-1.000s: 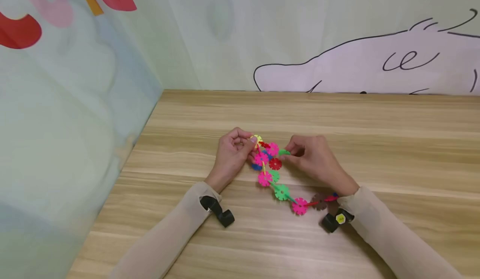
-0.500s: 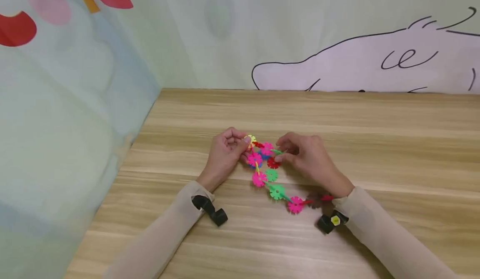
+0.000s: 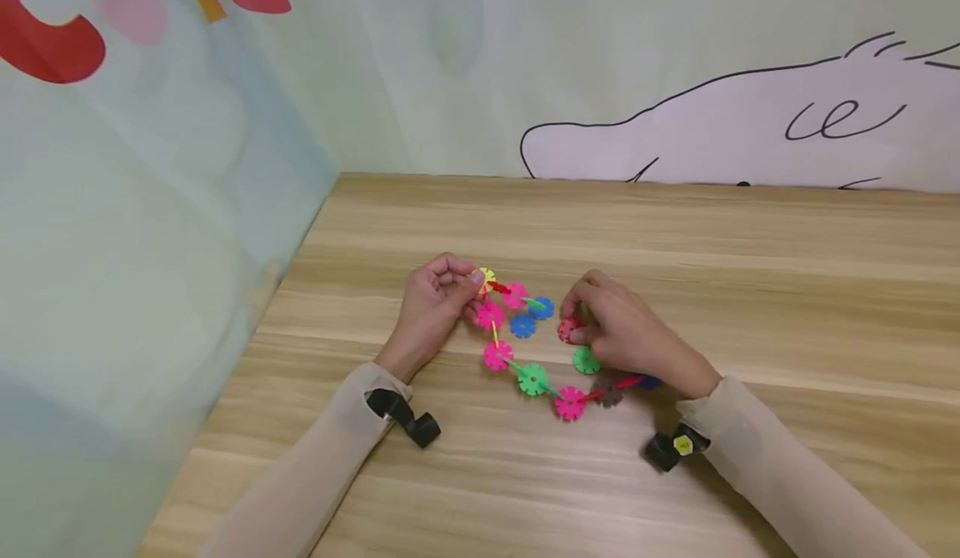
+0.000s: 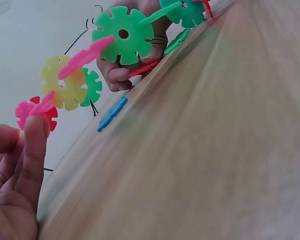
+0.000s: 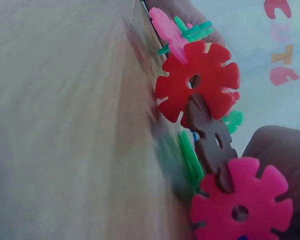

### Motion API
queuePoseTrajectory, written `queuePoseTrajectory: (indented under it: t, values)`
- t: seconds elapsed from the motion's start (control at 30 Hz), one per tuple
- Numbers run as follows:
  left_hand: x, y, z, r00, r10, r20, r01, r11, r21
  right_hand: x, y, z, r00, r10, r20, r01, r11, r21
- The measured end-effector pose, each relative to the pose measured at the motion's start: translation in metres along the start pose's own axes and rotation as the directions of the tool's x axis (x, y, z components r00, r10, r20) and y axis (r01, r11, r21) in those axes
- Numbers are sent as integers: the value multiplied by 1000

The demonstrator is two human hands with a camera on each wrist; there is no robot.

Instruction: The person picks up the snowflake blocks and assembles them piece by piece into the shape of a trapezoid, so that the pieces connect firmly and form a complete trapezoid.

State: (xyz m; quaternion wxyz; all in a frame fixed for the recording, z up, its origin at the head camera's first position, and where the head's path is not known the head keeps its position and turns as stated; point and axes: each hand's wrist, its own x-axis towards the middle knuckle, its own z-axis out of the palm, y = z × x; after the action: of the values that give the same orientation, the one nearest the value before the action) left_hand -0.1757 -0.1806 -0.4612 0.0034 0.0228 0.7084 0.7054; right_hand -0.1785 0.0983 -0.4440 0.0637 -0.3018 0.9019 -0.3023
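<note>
My left hand (image 3: 435, 308) pinches a yellow notched snowflake disc (image 3: 487, 280) near one end of a chain of linked discs. From there the chain runs through pink discs (image 3: 498, 355), a green disc (image 3: 532, 380) and a brown disc (image 3: 609, 391) toward my right wrist. A short branch with a green disc (image 3: 535, 303) points right from the yellow one. My right hand (image 3: 622, 325) pinches a red disc (image 3: 567, 330) low over the table. In the right wrist view, linked pink (image 5: 260, 185), brown and red discs (image 5: 215, 70) fill the foreground.
Loose blue discs (image 3: 522, 326) lie between the hands, and a loose green disc (image 3: 587, 360) lies just below the right fingers. The wooden table (image 3: 450, 475) meets a printed wall sheet (image 3: 420, 83) at its back and left.
My right hand has left the green disc on the chain's branch and come down to the red disc. My left hand has drawn the chain leftward; the loose green disc now sits farther right.
</note>
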Motion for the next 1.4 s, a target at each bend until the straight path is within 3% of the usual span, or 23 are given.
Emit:
queuePoseTrajectory:
  t: [0.13,0.23,0.37,0.73,1.2,1.4]
  values:
    - [1,0,2,1000,8,7,-8,1000,-7,1,2,-2,998,69,-12,-66,980,186]
    - [1,-1,2,1000,4,6,-4,1000,-24,3,5,-2,992,128,-11,-117,931,345]
    - [1,-2,2,1000,13,7,-13,1000,-10,5,6,-2,986,168,15,-157,880,449]
    - [1,0,4,1000,0,9,1,999,-53,8,8,-1,980,193,49,-186,798,574]
    - [0,0,3,1000,11,16,-11,1000,-12,13,6,-1,978,182,105,-209,791,575]
    - [-1,0,3,997,39,60,-42,997,59,13,5,-1,966,230,117,-252,738,626]
